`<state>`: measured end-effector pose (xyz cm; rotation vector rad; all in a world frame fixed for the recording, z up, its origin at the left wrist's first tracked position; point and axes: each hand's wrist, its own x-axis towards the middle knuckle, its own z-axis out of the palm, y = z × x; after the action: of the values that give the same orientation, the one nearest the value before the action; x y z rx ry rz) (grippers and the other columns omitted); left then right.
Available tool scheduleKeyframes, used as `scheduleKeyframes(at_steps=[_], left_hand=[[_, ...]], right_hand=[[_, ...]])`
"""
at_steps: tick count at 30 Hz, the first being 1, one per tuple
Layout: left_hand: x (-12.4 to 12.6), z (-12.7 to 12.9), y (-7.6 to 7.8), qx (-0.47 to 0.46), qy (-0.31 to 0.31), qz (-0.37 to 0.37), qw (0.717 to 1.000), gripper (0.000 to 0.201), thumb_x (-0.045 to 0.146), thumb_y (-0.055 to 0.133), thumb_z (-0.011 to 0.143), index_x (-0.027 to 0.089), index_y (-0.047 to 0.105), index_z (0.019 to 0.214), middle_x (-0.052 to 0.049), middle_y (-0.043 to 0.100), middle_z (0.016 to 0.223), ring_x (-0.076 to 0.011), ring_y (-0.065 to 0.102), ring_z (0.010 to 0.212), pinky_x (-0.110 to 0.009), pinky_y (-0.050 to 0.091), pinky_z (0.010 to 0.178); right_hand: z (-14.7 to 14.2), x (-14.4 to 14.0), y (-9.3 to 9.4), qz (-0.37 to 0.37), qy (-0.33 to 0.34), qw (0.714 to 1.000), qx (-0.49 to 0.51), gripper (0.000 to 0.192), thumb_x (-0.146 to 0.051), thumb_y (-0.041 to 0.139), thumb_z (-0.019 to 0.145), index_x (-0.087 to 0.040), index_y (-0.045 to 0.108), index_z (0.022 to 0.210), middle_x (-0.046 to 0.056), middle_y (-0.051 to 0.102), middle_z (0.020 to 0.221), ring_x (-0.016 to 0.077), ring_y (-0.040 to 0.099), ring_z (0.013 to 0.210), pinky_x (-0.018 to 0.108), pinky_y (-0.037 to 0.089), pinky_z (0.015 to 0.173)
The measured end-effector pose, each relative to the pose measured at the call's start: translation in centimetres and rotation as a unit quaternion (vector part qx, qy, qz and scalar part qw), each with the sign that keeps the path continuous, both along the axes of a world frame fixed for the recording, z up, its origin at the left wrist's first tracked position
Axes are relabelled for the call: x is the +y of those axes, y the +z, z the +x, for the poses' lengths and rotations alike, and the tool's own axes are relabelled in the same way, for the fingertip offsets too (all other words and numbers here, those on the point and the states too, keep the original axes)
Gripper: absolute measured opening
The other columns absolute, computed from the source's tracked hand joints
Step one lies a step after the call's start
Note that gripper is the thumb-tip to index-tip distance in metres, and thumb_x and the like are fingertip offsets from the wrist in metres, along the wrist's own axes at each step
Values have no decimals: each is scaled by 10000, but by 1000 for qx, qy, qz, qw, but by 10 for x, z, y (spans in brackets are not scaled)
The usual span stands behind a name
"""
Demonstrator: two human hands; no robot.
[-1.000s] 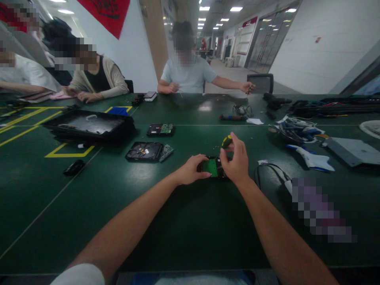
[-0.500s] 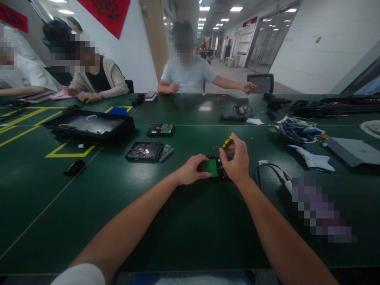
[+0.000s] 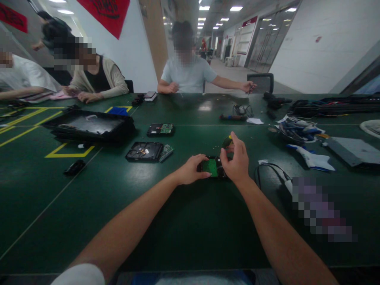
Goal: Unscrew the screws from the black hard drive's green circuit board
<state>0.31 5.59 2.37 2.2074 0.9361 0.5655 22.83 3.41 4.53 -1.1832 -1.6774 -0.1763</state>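
Observation:
In front of me on the green table lies a hard drive (image 3: 211, 168) with its green circuit board facing up. My left hand (image 3: 192, 169) grips its left end, thumb along the near edge and fingers along the far one. A screwdriver (image 3: 227, 141) with a dark and yellow handle is held in the fingers of my right hand (image 3: 237, 160), above the drive's right end. The screwdriver's tip is hidden by that hand. Several tiny screws (image 3: 216, 147) lie just beyond the drive.
Left of centre lie an opened drive casing (image 3: 144, 152), a loose circuit board (image 3: 166, 152) and another hard drive (image 3: 160, 129). Farther left stands a black tray (image 3: 92, 124). A cable (image 3: 271, 165), gloves (image 3: 313, 158) and a metal box (image 3: 354, 150) lie right. A person (image 3: 187, 71) sits opposite.
The screwdriver handle has turned in my right fingers, so less yellow shows. My left hand and the drive stay put. In the background at left, a standing person has moved left.

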Motion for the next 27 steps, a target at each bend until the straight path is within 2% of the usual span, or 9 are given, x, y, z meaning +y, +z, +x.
scheduleKeyframes(at_steps=[3, 8, 13, 18, 23, 27], left_hand=[[1, 0, -1, 1, 3, 3, 1000, 684, 496, 764, 820, 268, 538, 1424, -104, 514, 1517, -328, 491, 1390, -522, 382, 1181], [1, -1, 0, 4, -2, -7, 1000, 701, 510, 756, 827, 267, 522, 1441, -105, 493, 1537, -325, 483, 1398, -517, 392, 1177], [0, -1, 0, 2, -4, -2, 1000, 693, 516, 746, 838, 259, 523, 1441, -106, 497, 1532, -322, 477, 1400, -513, 380, 1188], [1, 0, 0, 6, 2, -2, 1000, 676, 514, 750, 835, 268, 536, 1427, -103, 504, 1528, -331, 471, 1409, -531, 366, 1194], [1, -1, 1, 5, -2, -4, 1000, 684, 512, 753, 832, 261, 535, 1430, -107, 496, 1536, -337, 460, 1418, -525, 382, 1182], [1, 0, 1, 9, -3, -7, 1000, 693, 512, 754, 831, 265, 526, 1437, -102, 497, 1529, -335, 475, 1399, -519, 402, 1166]], right_hand=[[0, 0, 0, 1, -8, 1000, 1, 652, -297, 596, 954, -277, 345, 1555, 131, 558, 1299, 206, 642, 889, 448, 647, 804], [0, 0, 0, 1, -4, 1000, 0, 663, -277, 574, 962, -261, 315, 1573, 152, 554, 1328, 219, 655, 933, 473, 647, 845], [0, 0, 0, 4, -14, 1000, 9, 654, -294, 623, 944, -262, 370, 1546, 133, 552, 1289, 197, 647, 866, 429, 649, 775], [-1, -1, 1, 3, -4, 1000, 7, 659, -266, 576, 956, -252, 331, 1568, 147, 538, 1334, 214, 646, 929, 450, 639, 835], [0, -1, 1, 1, -11, 1000, 11, 651, -299, 622, 941, -277, 369, 1540, 132, 546, 1299, 202, 634, 873, 444, 645, 788], [0, 0, 0, 7, 6, 1000, 9, 665, -228, 590, 949, -260, 340, 1565, 140, 536, 1334, 199, 647, 922, 441, 638, 849]])
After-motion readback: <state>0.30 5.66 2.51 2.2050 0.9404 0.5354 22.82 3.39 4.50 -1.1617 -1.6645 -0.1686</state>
